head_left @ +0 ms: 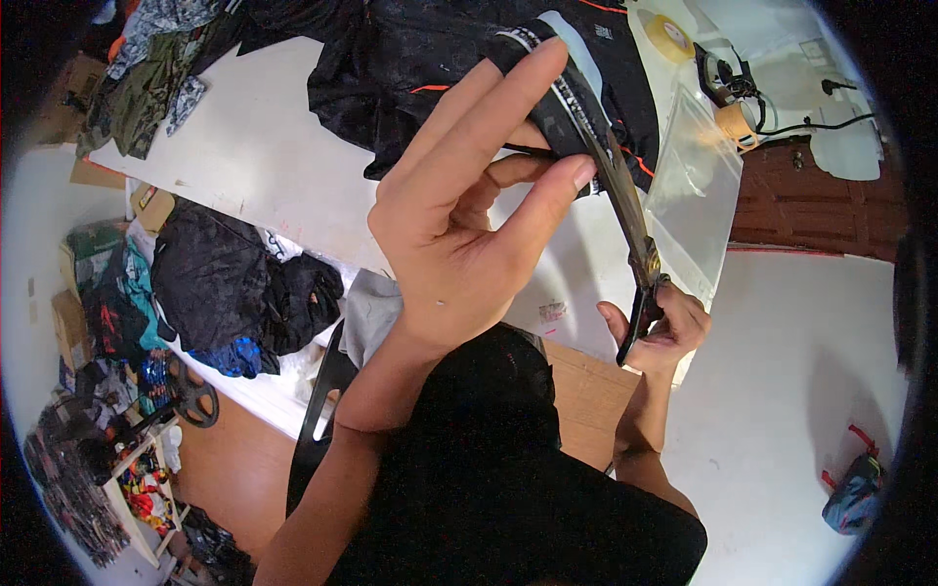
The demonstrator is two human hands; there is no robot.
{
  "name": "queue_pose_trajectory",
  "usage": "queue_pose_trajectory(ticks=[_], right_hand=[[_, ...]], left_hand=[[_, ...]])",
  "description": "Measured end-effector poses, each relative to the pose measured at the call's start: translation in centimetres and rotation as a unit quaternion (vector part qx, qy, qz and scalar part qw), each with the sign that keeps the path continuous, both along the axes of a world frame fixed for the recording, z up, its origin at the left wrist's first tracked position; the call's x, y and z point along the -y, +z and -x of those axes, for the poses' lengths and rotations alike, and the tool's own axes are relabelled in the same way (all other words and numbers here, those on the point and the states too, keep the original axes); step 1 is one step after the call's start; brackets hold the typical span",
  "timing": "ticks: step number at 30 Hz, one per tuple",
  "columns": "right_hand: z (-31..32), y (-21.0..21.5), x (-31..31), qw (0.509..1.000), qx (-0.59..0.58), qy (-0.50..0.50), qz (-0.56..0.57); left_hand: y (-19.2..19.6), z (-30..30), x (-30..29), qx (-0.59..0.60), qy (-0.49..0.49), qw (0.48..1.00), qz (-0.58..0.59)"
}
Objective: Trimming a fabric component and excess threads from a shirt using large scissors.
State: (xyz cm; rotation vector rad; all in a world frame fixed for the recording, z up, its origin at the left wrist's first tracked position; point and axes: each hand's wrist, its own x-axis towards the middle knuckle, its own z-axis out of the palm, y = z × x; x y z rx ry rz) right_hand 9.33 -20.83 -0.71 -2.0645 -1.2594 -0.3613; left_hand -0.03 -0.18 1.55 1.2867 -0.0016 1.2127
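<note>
Cloth (559, 119), black with a white-patterned band, sits at one o'clock, and I see the left hand (449, 239) holding it between thumb and fingers. At three o'clock the right hand (674, 327) grips the handles of dark scissors (625, 203), their blades alongside the band. I judge the cloth light and limp, the band slightly stiffer; I'd pinch it there, clear of the steel. On the black garment (391, 88) at twelve, small pale print (604, 32) is too tiny to read.

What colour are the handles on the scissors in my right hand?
Black. The scissors' handles show best in the head view, the only one.
</note>
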Motion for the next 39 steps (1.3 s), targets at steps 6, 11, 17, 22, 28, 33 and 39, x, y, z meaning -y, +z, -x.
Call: queue_pose_trajectory(ticks=[6,11,17,22,28,33,39], right_hand=[[-0.06,0.41,-0.17,1.0,0.023,0.008,0.009],[-0.15,0.45,-0.31,0.998,0.054,0.008,0.01],[-0.13,0.57,-0.32,0.998,0.054,-0.008,0.028],[-0.11,0.24,-0.29,0.998,0.049,-0.017,0.028],[-0.46,0.26,-0.2,0.999,0.05,-0.001,0.014],[-0.47,0.58,-0.12,0.999,0.043,0.005,0.032],[-0.37,0.57,0.04,0.999,0.018,0.009,0.04]], left_hand=[[0.04,0.15,-0.16,0.0,0.001,1.0,-0.019],[0.3,0.17,-0.15,0.0,0.01,0.999,-0.034],[0.13,0.25,-0.36,0.0,0.012,0.999,-0.044],[0.27,0.35,-0.35,-0.007,0.031,0.998,-0.051],[-0.16,0.15,-0.6,0.005,0.012,0.999,-0.052],[0.03,0.22,-0.3,-0.007,0.015,0.999,-0.039],[-0.13,0.21,-0.45,0.0,0.014,0.998,-0.053]])
